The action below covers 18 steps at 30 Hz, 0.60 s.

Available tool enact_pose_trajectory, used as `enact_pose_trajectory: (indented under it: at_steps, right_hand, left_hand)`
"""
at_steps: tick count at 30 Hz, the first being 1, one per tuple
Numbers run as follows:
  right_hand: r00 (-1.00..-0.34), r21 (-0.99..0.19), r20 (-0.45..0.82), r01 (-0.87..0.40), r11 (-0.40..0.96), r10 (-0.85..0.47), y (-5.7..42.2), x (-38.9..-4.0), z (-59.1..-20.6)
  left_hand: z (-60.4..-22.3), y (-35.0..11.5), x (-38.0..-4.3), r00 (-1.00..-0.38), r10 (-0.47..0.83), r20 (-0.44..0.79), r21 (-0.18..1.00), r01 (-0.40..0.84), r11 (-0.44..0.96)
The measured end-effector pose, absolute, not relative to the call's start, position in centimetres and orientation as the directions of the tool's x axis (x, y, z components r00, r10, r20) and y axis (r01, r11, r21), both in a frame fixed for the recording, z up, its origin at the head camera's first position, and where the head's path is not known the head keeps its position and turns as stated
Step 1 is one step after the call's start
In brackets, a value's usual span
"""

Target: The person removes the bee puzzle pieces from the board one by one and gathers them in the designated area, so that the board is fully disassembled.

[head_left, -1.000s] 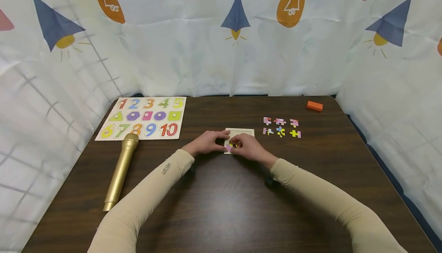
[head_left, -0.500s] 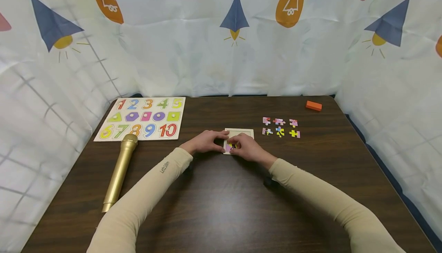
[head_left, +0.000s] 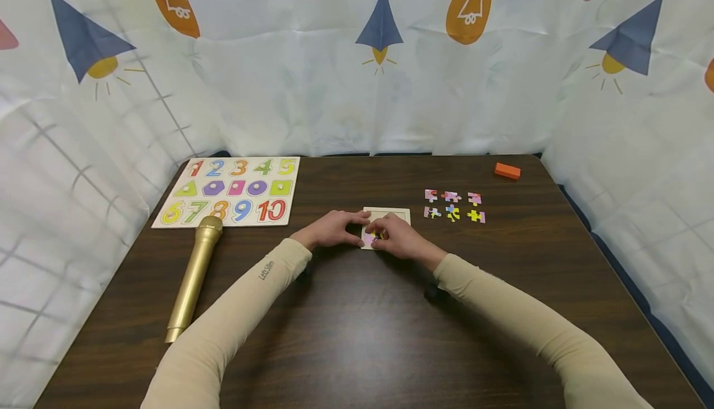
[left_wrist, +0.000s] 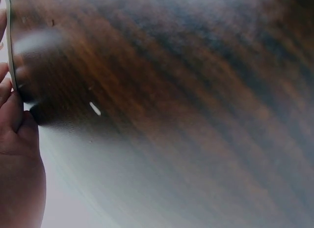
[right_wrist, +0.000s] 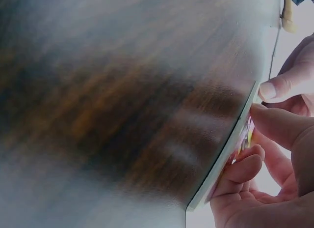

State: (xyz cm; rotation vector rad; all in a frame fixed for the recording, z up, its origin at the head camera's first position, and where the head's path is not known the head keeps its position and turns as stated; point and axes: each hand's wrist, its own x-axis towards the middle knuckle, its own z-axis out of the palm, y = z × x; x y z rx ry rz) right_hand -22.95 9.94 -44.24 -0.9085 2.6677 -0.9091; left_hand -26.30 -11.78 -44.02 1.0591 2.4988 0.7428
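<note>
A small pale puzzle tray (head_left: 390, 212) lies at mid-table between the hands. In its near part show lilac and yellow puzzle pieces (head_left: 369, 238), partly covered by fingers. My left hand (head_left: 331, 229) holds the tray's left side, thumb and index finger spread along it. The right wrist view shows the left thumb (right_wrist: 279, 88) against the tray's edge. My right hand (head_left: 406, 238) is over the tray's near part, its curled index finger and thumb pinching a jigsaw piece. That piece is mostly hidden. Several loose puzzle pieces (head_left: 452, 212) lie in two rows to the tray's right.
A number-and-shape board (head_left: 225, 195) lies at the back left. The head of a gold microphone (head_left: 194, 279) overlaps its near edge. An orange block (head_left: 507, 171) rests at the back right. Printed curtains (head_left: 312, 87) enclose the table's back and sides.
Both hands stay at the tray, with only very slight motion of the right hand's fingers and wrist. The loose pieces stay put; the whole view shifts a little.
</note>
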Motion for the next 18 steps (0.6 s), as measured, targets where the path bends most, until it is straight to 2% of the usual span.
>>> enact_pose_trajectory:
  at_steps: [18]
  right_hand:
    - [-0.828, -0.624, -0.011, -0.432, 0.651, -0.560, 9.88, -22.81, -44.46]
  left_hand:
    - [-44.01, -11.76, -26.37, -0.681, 0.726, -0.100, 0.573, 0.557, 0.601]
